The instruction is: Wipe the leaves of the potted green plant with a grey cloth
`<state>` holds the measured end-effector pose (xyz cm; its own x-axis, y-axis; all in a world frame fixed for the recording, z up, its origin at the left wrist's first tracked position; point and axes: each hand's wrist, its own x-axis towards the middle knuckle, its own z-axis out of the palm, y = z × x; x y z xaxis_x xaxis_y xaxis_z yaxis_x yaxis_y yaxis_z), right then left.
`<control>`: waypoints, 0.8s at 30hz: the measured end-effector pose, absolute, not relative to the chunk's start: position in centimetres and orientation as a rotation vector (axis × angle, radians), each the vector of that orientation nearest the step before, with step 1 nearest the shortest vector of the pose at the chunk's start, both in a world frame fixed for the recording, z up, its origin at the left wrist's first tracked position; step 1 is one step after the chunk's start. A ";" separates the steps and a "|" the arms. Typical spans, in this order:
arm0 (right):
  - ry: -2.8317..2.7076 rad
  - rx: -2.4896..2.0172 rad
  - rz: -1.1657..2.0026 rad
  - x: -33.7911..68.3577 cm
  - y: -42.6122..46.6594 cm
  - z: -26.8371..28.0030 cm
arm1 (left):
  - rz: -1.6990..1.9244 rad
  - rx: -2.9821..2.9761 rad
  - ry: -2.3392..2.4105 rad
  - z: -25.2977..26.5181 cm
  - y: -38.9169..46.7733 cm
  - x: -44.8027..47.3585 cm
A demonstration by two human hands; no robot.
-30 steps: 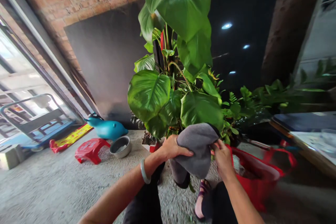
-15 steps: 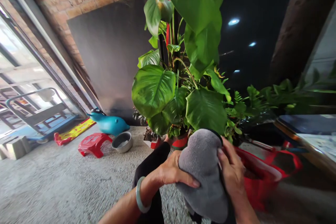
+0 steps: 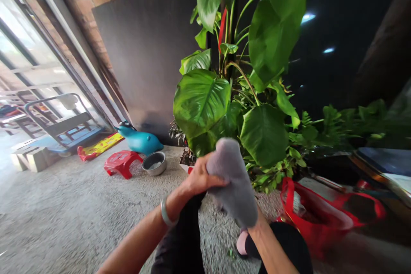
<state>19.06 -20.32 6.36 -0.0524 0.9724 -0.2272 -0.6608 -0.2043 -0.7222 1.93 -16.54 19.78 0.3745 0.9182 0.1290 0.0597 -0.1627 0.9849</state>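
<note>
A fuzzy grey cleaning mitt [image 3: 236, 192] is in front of me, over the lower leaves of a big potted plant [image 3: 205, 100]. My left hand [image 3: 204, 176] grips the mitt from its left side, thumb across the front. My right hand is inside the mitt, its fingers hidden; only my right wrist [image 3: 259, 227] and forearm come out at the bottom. A pale bangle [image 3: 167, 213] circles my left wrist.
On the concrete floor to the left are a red stool [image 3: 122, 163], a metal bowl [image 3: 154, 163], a blue animal-shaped toy [image 3: 141, 139] and a flat trolley [image 3: 59, 126]. A red bag [image 3: 316, 214] stands to the right, near a table [image 3: 385, 165].
My right hand has gone from gripping the mitt's right edge to being inside it. My left hand still holds the mitt. The view has turned, and the red bag shows more fully.
</note>
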 end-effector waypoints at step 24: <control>-0.234 -0.954 1.553 18.8 -9.8 8.1 | 1.343 2.155 1.468 20.7 -6.8 2.5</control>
<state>18.84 -9.78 8.13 0.0765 0.8988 -0.4316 -0.7315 -0.2435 -0.6369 2.46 -6.78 20.69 0.0897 0.8223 0.5619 0.6326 -0.4828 0.6056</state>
